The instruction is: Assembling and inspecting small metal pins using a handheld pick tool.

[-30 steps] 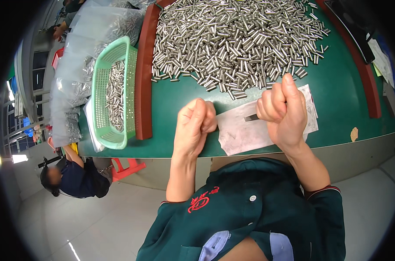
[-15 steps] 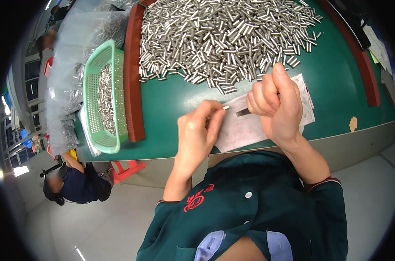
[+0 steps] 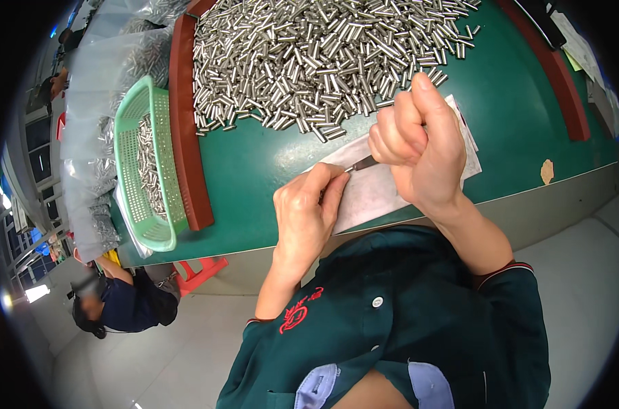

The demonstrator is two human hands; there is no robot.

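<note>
Left hand [image 3: 302,206] in the head view is nearly closed, thumb and forefinger pinching what looks like a small metal pin [image 3: 349,169], mostly hidden. Right hand [image 3: 424,144] is curled into a fist, thumb up, around a dark flat blade [image 3: 366,163]. Both are over the white sheet [image 3: 374,198] on the green table [image 3: 255,160], near the pile of pins [image 3: 316,61].

The step in hand seems to be bringing blade and pin together; contact is too small to confirm. This move calls for a steady pinch and lined-up tips. The blade's long axis slants down-left toward the left fingertips; the pin's visible end points up-right.
</note>
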